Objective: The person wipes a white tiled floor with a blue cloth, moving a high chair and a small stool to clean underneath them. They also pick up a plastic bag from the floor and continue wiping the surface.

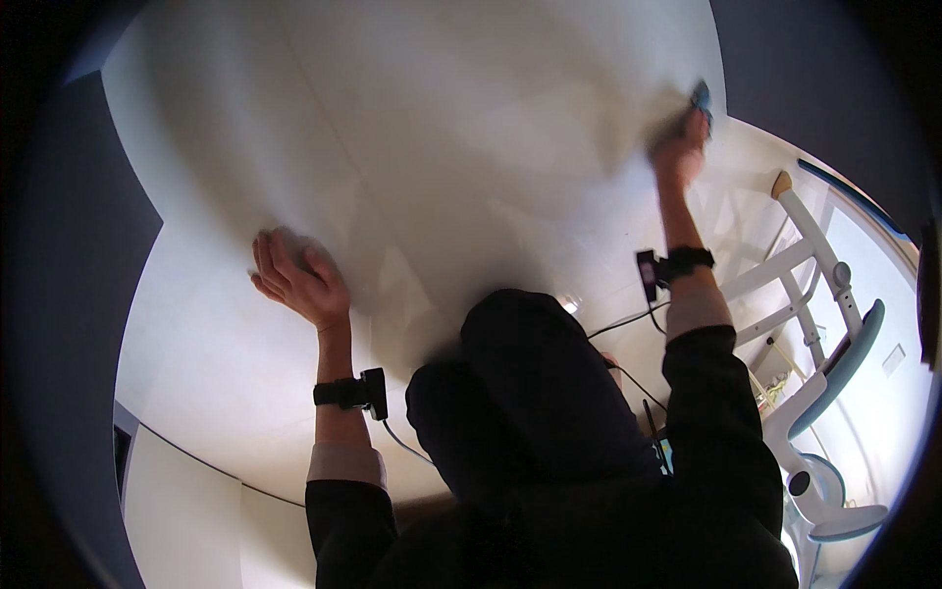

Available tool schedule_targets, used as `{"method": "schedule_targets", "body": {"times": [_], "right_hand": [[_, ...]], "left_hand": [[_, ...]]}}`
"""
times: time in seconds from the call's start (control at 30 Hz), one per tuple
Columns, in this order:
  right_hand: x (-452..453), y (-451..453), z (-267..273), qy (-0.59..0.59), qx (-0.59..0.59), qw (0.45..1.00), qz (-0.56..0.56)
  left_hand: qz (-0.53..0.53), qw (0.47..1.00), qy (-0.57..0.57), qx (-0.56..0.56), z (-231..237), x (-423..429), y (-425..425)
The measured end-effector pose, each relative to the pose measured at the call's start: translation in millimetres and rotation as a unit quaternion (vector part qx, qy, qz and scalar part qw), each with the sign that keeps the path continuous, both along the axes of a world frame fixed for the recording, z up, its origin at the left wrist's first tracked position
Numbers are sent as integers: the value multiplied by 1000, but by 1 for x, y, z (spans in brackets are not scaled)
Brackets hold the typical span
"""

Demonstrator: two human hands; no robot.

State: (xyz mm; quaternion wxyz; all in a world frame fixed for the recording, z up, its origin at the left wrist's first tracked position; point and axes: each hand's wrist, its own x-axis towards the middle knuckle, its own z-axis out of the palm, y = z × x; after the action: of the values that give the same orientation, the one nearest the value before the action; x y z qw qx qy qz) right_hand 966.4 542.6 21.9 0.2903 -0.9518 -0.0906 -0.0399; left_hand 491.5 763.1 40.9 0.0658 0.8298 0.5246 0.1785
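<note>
At the upper right, my right hand is shut on a crumpled blue cloth. The cloth is slightly blurred and lies close to the edge of a dark panel. My left hand is over the pale, glossy floor on the left side, with fingers loosely bent and the thumb apart. Nothing shows in it; whether its fingertips touch the floor, I cannot tell. Each wrist wears a black strap with a small device: the left device and the right device both trail cables.
Dark grey panels stand at the left and upper right. On the right is a white tubular frame with blue-edged parts and a tan foot. My bent knees are between my arms. A thin dark cable runs beside them. Pale panels stand at lower left.
</note>
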Motion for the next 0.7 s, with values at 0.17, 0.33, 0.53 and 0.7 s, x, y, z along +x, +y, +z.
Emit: {"method": "schedule_targets", "body": {"times": [0.17, 0.33, 0.53, 0.7], "right_hand": [[36, -81, 59, -44, -28, 993, -110], [63, 63, 60, -255, 20, 954, 154], [55, 266, 25, 16, 138, 973, 182], [95, 242, 4, -182, -108, 925, 316]], "left_hand": [[7, 1000, -3, 5, -1, -1, -1], [11, 1000, 22, 4, 0, 1, 0], [10, 999, 34, 10, -1, -2, 1], [-6, 1000, 25, 14, 0, -1, 2]]}}
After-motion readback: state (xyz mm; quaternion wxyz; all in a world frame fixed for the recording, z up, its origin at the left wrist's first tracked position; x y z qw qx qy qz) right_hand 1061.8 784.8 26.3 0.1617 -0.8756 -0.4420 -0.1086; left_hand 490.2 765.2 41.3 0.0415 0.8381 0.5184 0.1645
